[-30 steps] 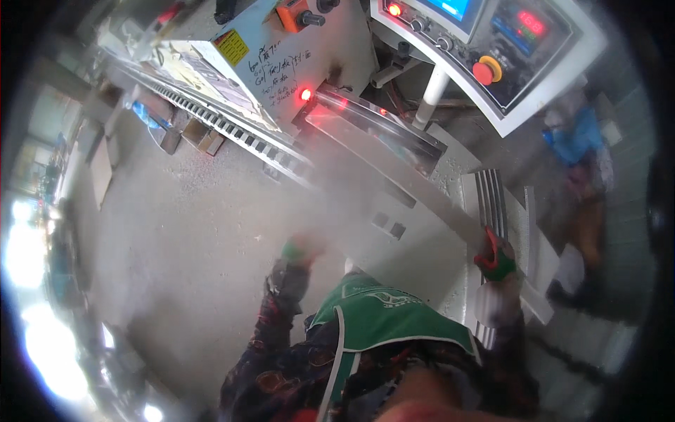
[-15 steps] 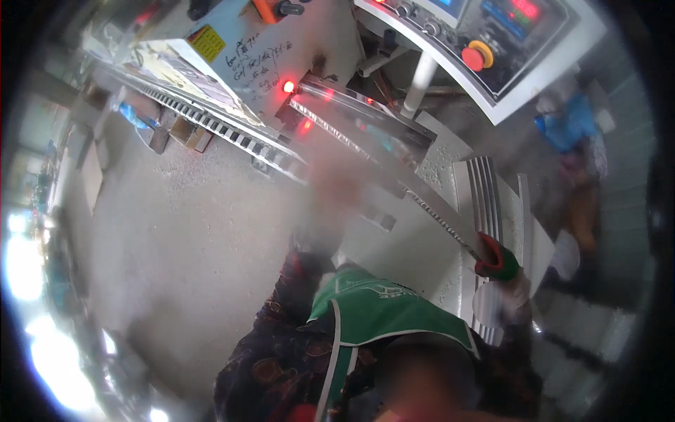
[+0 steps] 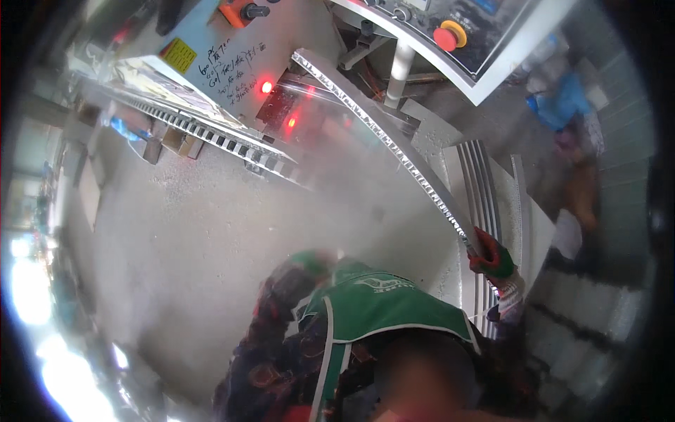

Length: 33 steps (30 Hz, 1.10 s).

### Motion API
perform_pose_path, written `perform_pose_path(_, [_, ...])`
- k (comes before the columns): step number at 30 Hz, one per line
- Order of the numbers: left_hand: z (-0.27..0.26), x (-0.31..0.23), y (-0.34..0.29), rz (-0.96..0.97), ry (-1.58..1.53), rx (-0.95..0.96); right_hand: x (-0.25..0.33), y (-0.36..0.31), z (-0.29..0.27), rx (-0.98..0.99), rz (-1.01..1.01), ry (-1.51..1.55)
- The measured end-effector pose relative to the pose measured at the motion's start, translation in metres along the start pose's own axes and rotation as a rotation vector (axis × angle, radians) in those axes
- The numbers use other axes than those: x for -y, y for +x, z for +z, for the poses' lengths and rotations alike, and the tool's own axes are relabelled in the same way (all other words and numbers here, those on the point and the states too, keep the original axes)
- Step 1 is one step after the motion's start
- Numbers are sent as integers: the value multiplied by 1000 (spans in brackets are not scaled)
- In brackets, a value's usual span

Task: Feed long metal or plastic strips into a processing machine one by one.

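A long, narrow panel strip (image 3: 401, 151) with a pale, ridged edge slants from the machine at the upper middle down to the right. My right hand (image 3: 492, 257), in a green and red glove, is closed around its near end. The far end reaches up beside the machine's white housing (image 3: 267, 42). My left hand (image 3: 313, 261) is a green blur close to the front of my green apron (image 3: 380, 299). It is apart from the strip, and its fingers cannot be made out.
A stack of long grey slats (image 3: 478, 179) lies beneath and beside my right hand. A control panel (image 3: 485, 35) with a red stop button (image 3: 446, 39) juts in at the upper right. A toothed rail (image 3: 211, 137) runs along the left. Blue plastic (image 3: 566, 102) lies far right.
My left hand has come away from around the strip's middle and drawn back toward my apron. The strip's far end has shifted upward. My right hand keeps its grip.
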<state>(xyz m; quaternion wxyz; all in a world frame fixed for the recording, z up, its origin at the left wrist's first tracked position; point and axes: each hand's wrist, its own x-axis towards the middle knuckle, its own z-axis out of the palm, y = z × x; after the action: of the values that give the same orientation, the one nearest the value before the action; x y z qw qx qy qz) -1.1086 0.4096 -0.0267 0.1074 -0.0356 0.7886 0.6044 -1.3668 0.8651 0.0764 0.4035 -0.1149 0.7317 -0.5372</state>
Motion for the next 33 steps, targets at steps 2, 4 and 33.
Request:
perform_pose_path(2, [-8,29,-62,-280,774,-283,22,4,5,31,17,-13])
perform_pose_path(4, [-32,-7,-40,-332,-281,-560,22,-2,7,29,57,-32])
perform_pose_path(33, [10,147,-312,-499,-25,-401,5,2,9,-166,-52,-138])
